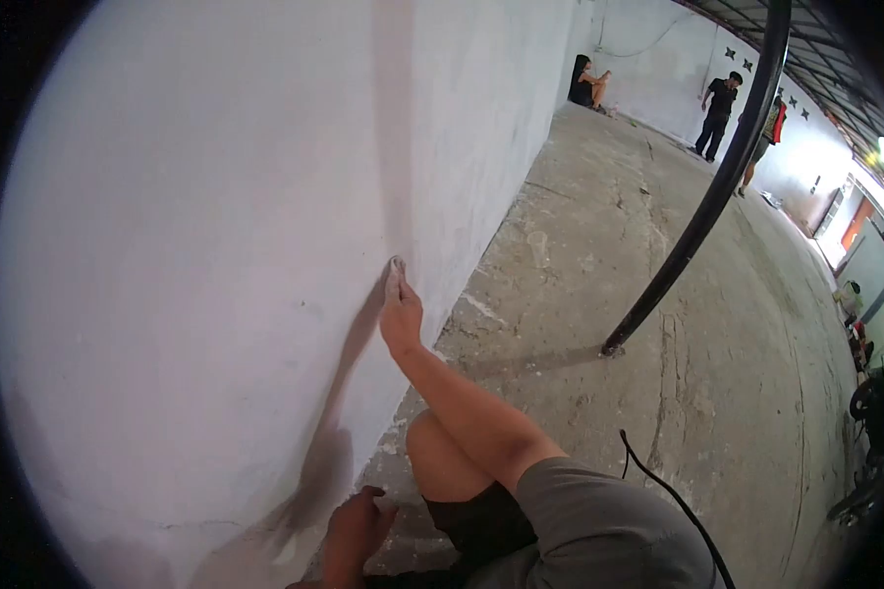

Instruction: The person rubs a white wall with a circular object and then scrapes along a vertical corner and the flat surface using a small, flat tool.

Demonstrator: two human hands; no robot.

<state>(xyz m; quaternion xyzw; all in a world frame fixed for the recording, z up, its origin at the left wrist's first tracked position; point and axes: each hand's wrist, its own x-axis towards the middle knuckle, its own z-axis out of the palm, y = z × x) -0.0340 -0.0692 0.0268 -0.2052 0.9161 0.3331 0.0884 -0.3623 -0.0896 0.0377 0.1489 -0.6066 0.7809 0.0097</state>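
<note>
A white painted wall (pixel 216 245) fills the left side of the head view. My right hand (pixel 401 306) reaches up to it, fingers pressed together, with the fingertips at the wall surface. Whatever those fingers may hold is too small to make out. Low down near the foot of the wall is my left hand (pixel 360 525), its thumb and a finger apart and nothing seen between them. Shadows of the arm fall on the wall.
A dark pole (pixel 692 231) rises from the cracked concrete floor (pixel 560 285) on the right. A black cable (pixel 673 491) hangs near my right shoulder. A person sits at the far wall and two people stand nearby. Motorbike parts (pixel 874 402) show at the right edge.
</note>
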